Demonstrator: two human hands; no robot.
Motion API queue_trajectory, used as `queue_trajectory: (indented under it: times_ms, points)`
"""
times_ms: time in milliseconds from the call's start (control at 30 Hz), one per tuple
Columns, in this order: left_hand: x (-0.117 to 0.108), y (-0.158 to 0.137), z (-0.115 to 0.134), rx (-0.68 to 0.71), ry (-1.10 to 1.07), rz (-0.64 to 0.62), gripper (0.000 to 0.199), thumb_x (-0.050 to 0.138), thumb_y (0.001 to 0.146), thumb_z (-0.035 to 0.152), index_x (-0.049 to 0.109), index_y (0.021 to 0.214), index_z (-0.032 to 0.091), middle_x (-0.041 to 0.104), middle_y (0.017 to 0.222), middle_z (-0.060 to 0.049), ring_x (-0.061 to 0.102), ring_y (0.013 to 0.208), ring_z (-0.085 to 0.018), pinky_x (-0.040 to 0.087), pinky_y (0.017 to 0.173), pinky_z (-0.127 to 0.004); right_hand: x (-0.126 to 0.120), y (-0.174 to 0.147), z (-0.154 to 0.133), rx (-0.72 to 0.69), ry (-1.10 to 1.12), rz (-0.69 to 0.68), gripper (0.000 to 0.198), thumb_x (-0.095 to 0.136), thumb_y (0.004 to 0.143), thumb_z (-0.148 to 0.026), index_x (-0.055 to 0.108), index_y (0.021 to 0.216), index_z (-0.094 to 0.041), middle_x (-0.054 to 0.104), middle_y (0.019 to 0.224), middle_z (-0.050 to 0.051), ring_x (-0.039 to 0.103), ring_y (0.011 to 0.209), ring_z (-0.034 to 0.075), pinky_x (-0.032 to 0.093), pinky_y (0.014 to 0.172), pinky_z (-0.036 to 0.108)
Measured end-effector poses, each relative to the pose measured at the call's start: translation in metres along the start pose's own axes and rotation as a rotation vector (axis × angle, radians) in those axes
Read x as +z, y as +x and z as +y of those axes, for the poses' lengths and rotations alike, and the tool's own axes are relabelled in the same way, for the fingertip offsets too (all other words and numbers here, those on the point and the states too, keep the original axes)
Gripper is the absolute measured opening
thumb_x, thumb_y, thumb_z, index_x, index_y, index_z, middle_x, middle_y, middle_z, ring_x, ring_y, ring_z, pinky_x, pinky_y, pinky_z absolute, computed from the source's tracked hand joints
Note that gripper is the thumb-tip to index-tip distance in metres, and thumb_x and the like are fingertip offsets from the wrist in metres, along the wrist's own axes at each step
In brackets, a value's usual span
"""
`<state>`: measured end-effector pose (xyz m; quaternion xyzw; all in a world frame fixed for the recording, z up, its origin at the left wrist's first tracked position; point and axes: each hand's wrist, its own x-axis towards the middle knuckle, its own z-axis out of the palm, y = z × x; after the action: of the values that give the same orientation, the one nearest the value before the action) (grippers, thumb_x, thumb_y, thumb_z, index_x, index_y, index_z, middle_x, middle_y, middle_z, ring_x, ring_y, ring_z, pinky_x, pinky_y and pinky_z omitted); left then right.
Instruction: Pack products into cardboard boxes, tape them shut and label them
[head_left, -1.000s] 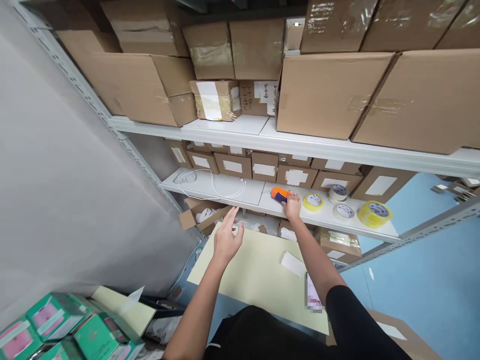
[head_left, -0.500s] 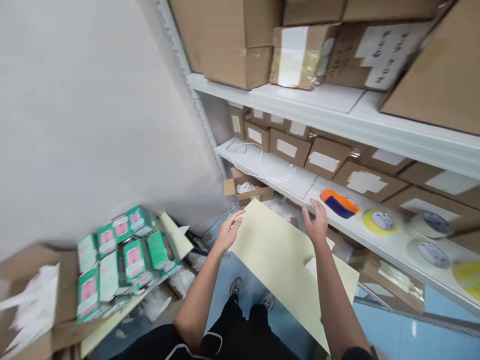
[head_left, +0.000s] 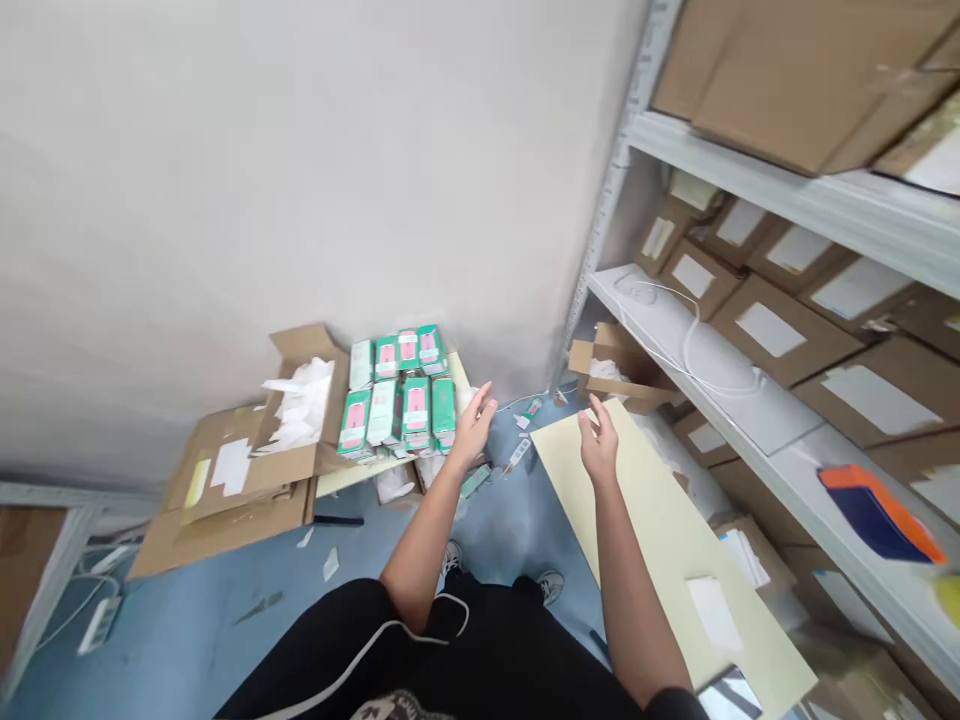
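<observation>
My left hand (head_left: pixel 472 428) is raised in mid-air with its fingers stretched out and nothing in it. It is nearest to the stacked green-and-pink boxes (head_left: pixel 416 412), just to its left. My right hand (head_left: pixel 598 443) hovers above the far end of a pale yellow tabletop (head_left: pixel 637 500), its fingers apart and its grasp empty. Between the two hands the blue floor shows. A white sheet of paper (head_left: pixel 714 612) lies on the tabletop near my right forearm, with a dark-and-white flat object (head_left: pixel 729 693) beside it at the lower edge.
On the left stands an open carton (head_left: pixel 341 390) with crumpled white material (head_left: pixel 306 395). A shelf (head_left: pixel 757 440) along the right holds labelled cardboard boxes (head_left: pixel 772 330), a white cable (head_left: pixel 686 345) and an orange-and-blue item (head_left: pixel 881 512). Scraps and a power strip (head_left: pixel 517 452) lie on the floor.
The view has turned left, so the shelf and tabletop sit farther right, and the green boxes nearer the middle. Both hands stay raised, apart and empty.
</observation>
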<state>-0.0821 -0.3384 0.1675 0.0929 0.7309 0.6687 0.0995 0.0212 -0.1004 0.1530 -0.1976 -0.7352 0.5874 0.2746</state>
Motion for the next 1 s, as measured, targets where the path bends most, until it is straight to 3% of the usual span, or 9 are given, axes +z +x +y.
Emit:
queue_trajectory:
  times_ms: [300, 433, 533, 633, 800, 1000]
  points:
    - [-0.194, -0.013, -0.035, -0.104, -0.033, 0.269, 0.062, 0.048, 0.102, 0.050, 0.045, 0.160, 0.026, 0.043, 0.167, -0.007, 0.042, 0.153, -0.026, 0.044, 0.120, -0.041, 0.216, -0.028, -0.026, 0.063, 0.033, -0.323, 0.074, 0.062, 0.091, -0.061, 0.056, 0.151, -0.018, 0.055, 0.156, 0.017, 0.058, 0.138, 0.031, 0.050, 0.113, 0.048]
    - [-0.249, -0.014, -0.060, -0.141, 0.032, 0.342, 0.060, 0.044, 0.104, 0.047, 0.043, 0.160, 0.026, 0.044, 0.166, -0.007, 0.044, 0.151, -0.024, 0.042, 0.121, -0.040, 0.289, -0.046, -0.030, 0.088, 0.029, -0.426, 0.073, 0.064, 0.090, -0.059, 0.056, 0.152, -0.021, 0.056, 0.156, 0.015, 0.057, 0.139, 0.031, 0.049, 0.114, 0.048]
    - [-0.259, -0.008, -0.083, -0.169, 0.045, 0.322, 0.062, 0.050, 0.101, 0.042, 0.044, 0.160, 0.023, 0.044, 0.166, -0.009, 0.047, 0.149, -0.025, 0.038, 0.123, -0.040, 0.325, -0.055, -0.026, 0.117, 0.036, -0.463, 0.073, 0.066, 0.089, -0.059, 0.056, 0.152, -0.022, 0.056, 0.156, 0.013, 0.056, 0.140, 0.032, 0.049, 0.114, 0.050]
    - [-0.246, 0.003, -0.105, -0.231, 0.075, 0.232, 0.067, 0.058, 0.096, 0.040, 0.046, 0.158, 0.017, 0.045, 0.165, -0.013, 0.045, 0.151, -0.030, 0.037, 0.123, -0.041, 0.343, -0.059, -0.014, 0.138, 0.024, -0.476, 0.072, 0.066, 0.089, -0.058, 0.058, 0.150, -0.022, 0.056, 0.155, 0.014, 0.057, 0.138, 0.032, 0.049, 0.113, 0.051]
    - [-0.213, 0.029, -0.134, -0.403, 0.122, 0.175, 0.087, 0.075, 0.081, 0.037, 0.045, 0.157, 0.007, 0.046, 0.162, -0.022, 0.040, 0.153, -0.037, 0.030, 0.126, -0.042, 0.345, -0.053, 0.022, 0.270, 0.006, -0.474, 0.072, 0.071, 0.083, -0.057, 0.062, 0.145, -0.022, 0.060, 0.152, 0.016, 0.061, 0.134, 0.032, 0.051, 0.110, 0.050]
    - [-0.201, 0.053, -0.153, -0.538, 0.170, 0.167, 0.085, 0.065, 0.081, 0.022, 0.037, 0.159, 0.002, 0.032, 0.169, -0.024, 0.027, 0.160, -0.030, 0.020, 0.129, -0.035, 0.351, -0.047, 0.065, 0.525, -0.080, -0.509, 0.069, 0.071, 0.080, -0.054, 0.065, 0.141, -0.022, 0.067, 0.140, 0.016, 0.065, 0.127, 0.031, 0.056, 0.099, 0.049]
